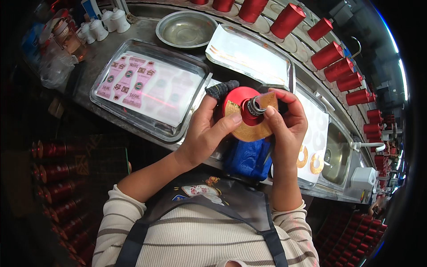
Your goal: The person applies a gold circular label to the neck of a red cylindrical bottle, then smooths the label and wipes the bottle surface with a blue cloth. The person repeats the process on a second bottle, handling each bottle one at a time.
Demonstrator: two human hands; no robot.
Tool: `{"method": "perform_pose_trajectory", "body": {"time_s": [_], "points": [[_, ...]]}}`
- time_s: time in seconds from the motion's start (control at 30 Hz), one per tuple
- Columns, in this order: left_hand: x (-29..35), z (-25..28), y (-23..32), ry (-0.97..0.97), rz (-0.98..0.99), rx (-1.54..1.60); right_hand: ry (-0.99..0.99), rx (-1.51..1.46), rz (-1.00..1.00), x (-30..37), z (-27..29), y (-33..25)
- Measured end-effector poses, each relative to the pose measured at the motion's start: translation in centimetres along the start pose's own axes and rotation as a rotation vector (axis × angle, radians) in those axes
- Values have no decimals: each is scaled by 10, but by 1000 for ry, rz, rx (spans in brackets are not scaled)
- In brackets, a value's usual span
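Before my chest, a red bottle (236,94) is tipped so that its threaded neck (255,106) faces up toward me. My left hand (202,135) is closed round its left side, the thumb pressing on a gold ring-shaped label (249,132) that curves round the shoulder. A dark grey knitted cover (221,89) sits on one left finger. At the right of the neck, my right hand (290,119) pinches the label's other end, which stands up off the bottle. The bottle's underside is hidden.
A metal tray (94,91) with pink labels lies left, a metal basin (187,30) behind it. Another tray (291,80) holds white sheets. Gold labels (316,163) lie on a sheet at right, beside a sink (340,155). Red bottles (288,20) line the conveyor; a blue cloth-like bundle (249,160) is below my hands.
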State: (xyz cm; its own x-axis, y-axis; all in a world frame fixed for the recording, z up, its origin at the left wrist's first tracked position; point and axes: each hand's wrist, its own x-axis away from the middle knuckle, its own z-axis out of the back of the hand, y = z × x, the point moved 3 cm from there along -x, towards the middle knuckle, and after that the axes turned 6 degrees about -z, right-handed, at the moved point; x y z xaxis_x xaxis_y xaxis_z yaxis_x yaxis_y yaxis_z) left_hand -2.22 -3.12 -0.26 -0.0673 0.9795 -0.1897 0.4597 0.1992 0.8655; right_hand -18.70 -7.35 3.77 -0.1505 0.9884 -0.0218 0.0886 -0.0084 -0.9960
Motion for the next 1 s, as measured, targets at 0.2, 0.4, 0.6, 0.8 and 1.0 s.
{"method": "perform_pose_trajectory", "body": {"time_s": [0.2, 0.4, 0.6, 0.8, 1.0], "points": [[11, -10, -2, 50, -59, 3, 32, -92, -50, -6, 5, 4], [12, -12, -2, 58, -65, 13, 62, -167, -74, -15, -2, 1], [11, -6, 0, 21, -23, 121, -69, -31, 83, 13, 4, 9], [15, -7, 4, -13, -53, 63, -122, -23, -4, 16, 3, 5], [15, -7, 3, 12, -61, 85, -140, -96, -13, 12, 0, 5]]}}
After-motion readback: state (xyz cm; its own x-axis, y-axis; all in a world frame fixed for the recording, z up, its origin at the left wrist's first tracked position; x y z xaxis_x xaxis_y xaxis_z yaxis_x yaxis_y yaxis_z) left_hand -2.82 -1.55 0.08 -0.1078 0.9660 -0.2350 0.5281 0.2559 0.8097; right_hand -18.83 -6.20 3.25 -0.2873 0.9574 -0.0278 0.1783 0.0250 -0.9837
